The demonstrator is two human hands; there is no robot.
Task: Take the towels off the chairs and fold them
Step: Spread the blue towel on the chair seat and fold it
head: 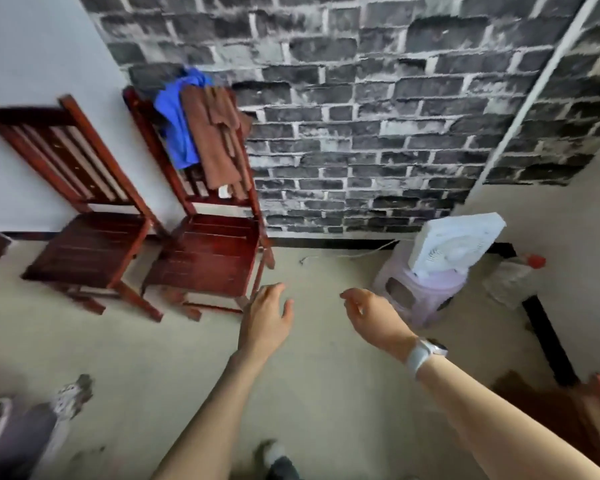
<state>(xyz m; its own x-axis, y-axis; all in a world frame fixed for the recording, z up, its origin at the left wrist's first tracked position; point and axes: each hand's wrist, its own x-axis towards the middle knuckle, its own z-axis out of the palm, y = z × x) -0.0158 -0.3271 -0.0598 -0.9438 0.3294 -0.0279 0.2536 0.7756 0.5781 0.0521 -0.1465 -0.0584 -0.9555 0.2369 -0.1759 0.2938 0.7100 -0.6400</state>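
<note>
Towels: blue towel (pixel 174 126) and brown towel (pixel 212 140) draped on far chair (pixel 205 251) back | left hand (pixel 267 317) and right hand (pixel 371 317) loose, holding nothing

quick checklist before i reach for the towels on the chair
1. Towels on the chair: ok. A blue towel and a brown towel hang over the back of the right chair.
2. Left chair bare of towels: ok.
3. Hands free: ok. The left hand and right hand hold nothing.
4. Hands at the towels: not ok. Both are low, near the seat's front, apart from the cloth.
5. Towels snagged on the slats: cannot tell.
6. Place to fold: cannot tell; only floor and seats show.
</note>
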